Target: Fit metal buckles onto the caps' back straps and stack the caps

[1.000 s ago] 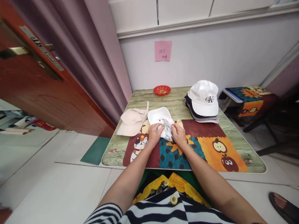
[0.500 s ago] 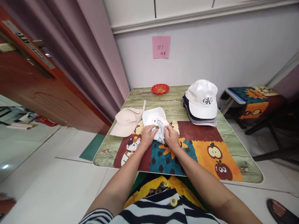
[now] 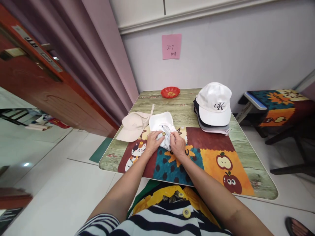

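Note:
A white baseball cap (image 3: pixel 161 120) lies upturned on the patterned mat, its brim pointing away from me. My left hand (image 3: pixel 154 142) grips the cap's near left edge, beside a small brass-coloured buckle (image 3: pixel 163 133) on its strap. Fingers of my right hand (image 3: pixel 177 143) pinch the strap or edge on the right side; the exact spot is partly hidden. To the left sits a beige cap (image 3: pixel 134 125), its strap end sticking up toward the white one. A stack of caps stands at the right, topped by a white cap with dark letters (image 3: pixel 214 103).
A red scalloped dish (image 3: pixel 170 92) rests at the table's back edge. The mat (image 3: pixel 209 139) covers the near part of the wood-patterned table (image 3: pixel 258 173). A wooden door (image 3: pixel 61 101) and a curtain (image 3: pixel 108 52) stand left; a stool (image 3: pixel 273 103) is at right.
Both hands stay on the white cap, with the right fingers shifted slightly left along it. The camera view has turned a little; the other caps have not moved.

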A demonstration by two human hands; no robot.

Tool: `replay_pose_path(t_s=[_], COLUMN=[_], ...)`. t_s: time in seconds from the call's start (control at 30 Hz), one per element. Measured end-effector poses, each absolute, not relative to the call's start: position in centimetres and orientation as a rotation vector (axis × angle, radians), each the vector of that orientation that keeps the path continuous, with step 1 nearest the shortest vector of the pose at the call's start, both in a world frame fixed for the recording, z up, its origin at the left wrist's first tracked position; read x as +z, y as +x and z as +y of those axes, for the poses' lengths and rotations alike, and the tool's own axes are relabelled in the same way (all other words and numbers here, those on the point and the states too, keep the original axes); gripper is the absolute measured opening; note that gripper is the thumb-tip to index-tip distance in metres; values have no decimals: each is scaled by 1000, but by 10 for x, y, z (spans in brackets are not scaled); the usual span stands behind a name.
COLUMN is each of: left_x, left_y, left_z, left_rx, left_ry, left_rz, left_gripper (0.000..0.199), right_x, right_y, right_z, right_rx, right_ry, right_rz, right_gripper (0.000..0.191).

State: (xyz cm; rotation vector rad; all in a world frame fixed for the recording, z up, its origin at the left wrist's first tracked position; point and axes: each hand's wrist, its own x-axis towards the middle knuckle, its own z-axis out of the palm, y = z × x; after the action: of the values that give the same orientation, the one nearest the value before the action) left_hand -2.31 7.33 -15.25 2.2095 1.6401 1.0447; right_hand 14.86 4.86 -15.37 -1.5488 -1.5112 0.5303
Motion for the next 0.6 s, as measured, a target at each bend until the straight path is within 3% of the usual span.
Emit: replay_pose_path(t_s=[0.27, 0.6], left_x=[-150, -148], left_y=[-21, -18], left_z=[72, 68], left_rx=[1008, 978], left_ry=[2209, 2222], left_rz=[1646, 1674], left_gripper=[36, 23], right_x=[-152, -149], right_y=[149, 154], right_z=[48, 48], right_rx=[529, 604], right_ry=[-1549, -1496], right_rz=[-1510, -1476], right_gripper=[38, 36])
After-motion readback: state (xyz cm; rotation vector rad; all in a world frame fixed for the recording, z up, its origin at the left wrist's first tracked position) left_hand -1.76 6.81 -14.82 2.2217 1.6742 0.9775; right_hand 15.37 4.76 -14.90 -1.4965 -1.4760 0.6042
